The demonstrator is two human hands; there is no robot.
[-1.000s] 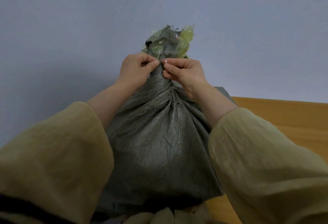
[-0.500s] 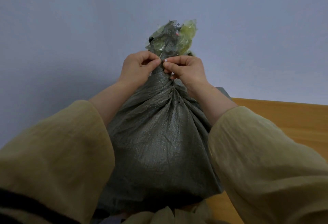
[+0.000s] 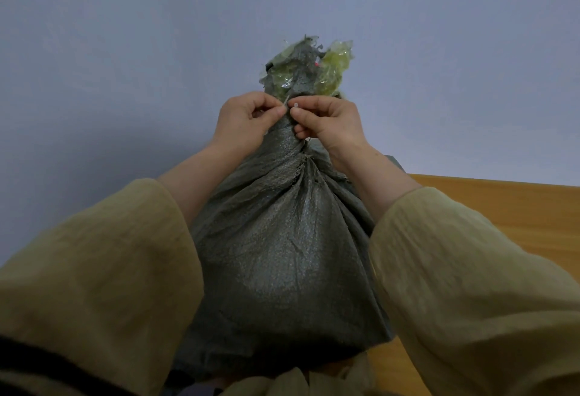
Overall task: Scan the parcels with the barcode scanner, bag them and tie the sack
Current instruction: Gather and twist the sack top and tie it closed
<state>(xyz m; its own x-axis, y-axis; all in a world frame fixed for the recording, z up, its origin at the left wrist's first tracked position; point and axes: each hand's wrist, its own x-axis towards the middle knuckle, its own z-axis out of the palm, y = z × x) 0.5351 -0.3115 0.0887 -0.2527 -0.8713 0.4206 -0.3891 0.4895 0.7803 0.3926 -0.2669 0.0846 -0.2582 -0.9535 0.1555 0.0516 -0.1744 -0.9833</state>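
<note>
Grey-green woven sack [image 3: 282, 254] stands upright between forearms, neck gathered tight. Left hand [image 3: 244, 122] and right hand [image 3: 332, 122] meet at neck, fingers curled, each pinching thin pale tie [image 3: 286, 100]. Yellow-green plastic [image 3: 335, 66] pokes from frayed mouth above. Wooden table [image 3: 502, 207] at right; olive sleeves [image 3: 110, 270] flank sack.

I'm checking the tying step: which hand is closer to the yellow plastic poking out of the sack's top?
Right. The right hand sits just below the yellow plastic, at the neck of the sack; the left hand is level with it but off to the left.
</note>
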